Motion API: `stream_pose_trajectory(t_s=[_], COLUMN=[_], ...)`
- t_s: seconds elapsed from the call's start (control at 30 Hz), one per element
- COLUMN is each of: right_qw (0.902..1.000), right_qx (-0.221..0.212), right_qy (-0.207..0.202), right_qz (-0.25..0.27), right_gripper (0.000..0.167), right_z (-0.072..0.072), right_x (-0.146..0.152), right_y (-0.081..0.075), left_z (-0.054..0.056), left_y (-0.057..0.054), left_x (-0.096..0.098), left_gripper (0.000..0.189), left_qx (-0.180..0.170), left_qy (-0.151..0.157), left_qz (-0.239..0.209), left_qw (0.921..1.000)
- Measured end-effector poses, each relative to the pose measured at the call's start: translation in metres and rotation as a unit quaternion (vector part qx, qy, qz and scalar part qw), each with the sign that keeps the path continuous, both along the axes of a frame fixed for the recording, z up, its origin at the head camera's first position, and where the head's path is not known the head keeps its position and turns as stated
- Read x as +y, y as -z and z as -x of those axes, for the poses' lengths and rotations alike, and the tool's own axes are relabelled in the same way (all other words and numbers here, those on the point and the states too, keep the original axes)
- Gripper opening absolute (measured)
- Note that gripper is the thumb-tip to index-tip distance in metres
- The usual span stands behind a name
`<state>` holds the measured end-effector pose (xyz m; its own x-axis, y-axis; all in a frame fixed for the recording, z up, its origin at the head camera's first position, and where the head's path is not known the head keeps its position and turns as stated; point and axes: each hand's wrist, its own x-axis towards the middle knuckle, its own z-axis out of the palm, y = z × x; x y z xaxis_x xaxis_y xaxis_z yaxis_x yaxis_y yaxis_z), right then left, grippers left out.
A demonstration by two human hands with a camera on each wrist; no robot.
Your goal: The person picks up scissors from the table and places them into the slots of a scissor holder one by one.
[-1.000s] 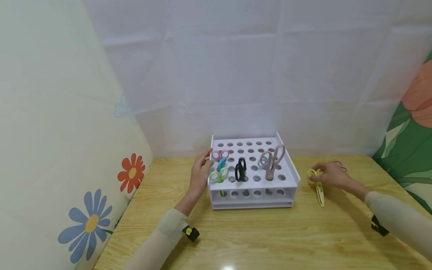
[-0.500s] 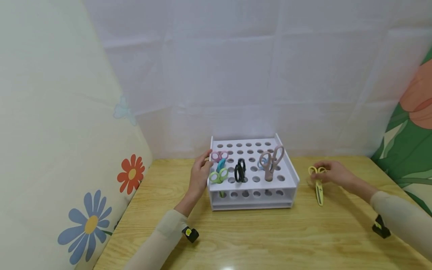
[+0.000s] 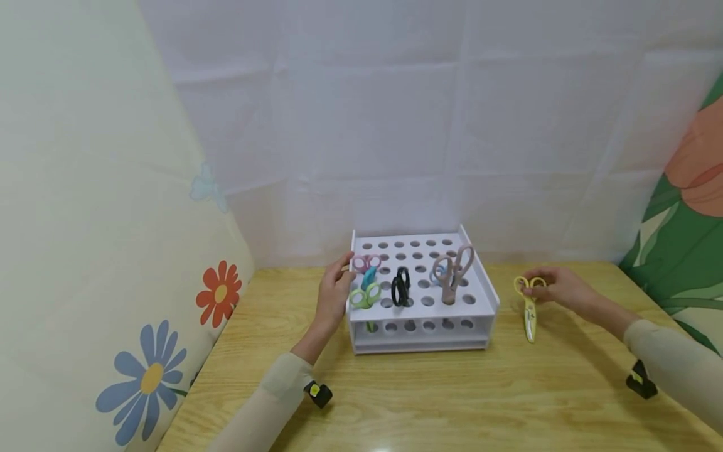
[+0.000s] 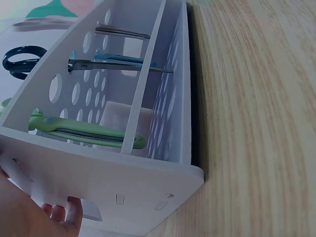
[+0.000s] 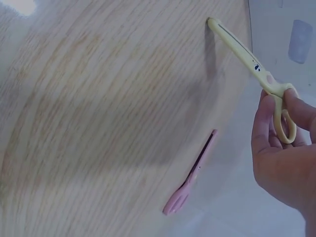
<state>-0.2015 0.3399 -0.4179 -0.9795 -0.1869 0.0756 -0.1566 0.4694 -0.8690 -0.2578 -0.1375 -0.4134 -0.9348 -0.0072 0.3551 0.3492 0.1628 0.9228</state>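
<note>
My left hand (image 3: pixel 334 292) grips the left side of a white rack (image 3: pixel 420 344), its fingers curled through the slot in the side wall in the left wrist view. Several scissors stand in the rack's holes: green scissors (image 4: pixel 84 131) at the front left, black scissors (image 3: pixel 401 292) in the middle, and large mauve scissors (image 3: pixel 449 294) at the front right. To the right of the rack, my right hand (image 3: pixel 565 292) pinches yellow scissors (image 3: pixel 530 309) by the handle, blades pointing down toward me. Their tip shows close over the table in the right wrist view.
Pink scissors (image 5: pixel 190 185) lie on the wooden table (image 5: pixel 98 123) near the right hand. Pink-handled scissors (image 3: pixel 367 261), teal scissors (image 3: pixel 369 277) and light blue scissors (image 3: pixel 434 274) also stand in the rack. A white cloth (image 3: pixel 384 125) hangs behind the table.
The yellow scissors have shifted slightly left and up, their blades swinging a little. The pink scissors on the table have passed out of sight behind my right hand. My left hand stays on the rack.
</note>
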Motion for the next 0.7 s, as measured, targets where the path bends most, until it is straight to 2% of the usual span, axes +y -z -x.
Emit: stream_pose_trajectory(t_s=[0.27,0.4,0.5,0.6,0.7], right_qw=[0.9997,0.9988,0.9980,0.9981,0.9962], right_qx=[0.021,0.043,0.040,0.050,0.077], right_qy=[-0.003,0.007,0.015,0.024,0.035], right_qz=[0.008,0.024,0.047,0.028,-0.019], right_gripper=[0.039,0.036,0.039,0.041,0.041], right_z=[-0.002,-0.002,-0.001,0.001,0.004], right_x=[-0.003,-0.007,-0.010,-0.013,-0.016], right_y=[-0.011,-0.024,-0.039,-0.055,-0.071], left_z=[-0.001,-0.001,-0.001,-0.001,0.000], left_y=[0.000,0.000,-0.001,0.000,0.001], left_x=[0.000,0.000,0.000,-0.001,-0.001], left_gripper=[0.045,0.045,0.046,0.046,0.045], left_qx=[0.004,0.006,0.006,0.002,0.001], left_qy=[-0.004,0.001,0.002,0.002,0.004], left_qz=[-0.002,-0.004,-0.004,-0.004,-0.006], left_qw=[1.0000,1.0000,1.0000,1.0000,1.0000])
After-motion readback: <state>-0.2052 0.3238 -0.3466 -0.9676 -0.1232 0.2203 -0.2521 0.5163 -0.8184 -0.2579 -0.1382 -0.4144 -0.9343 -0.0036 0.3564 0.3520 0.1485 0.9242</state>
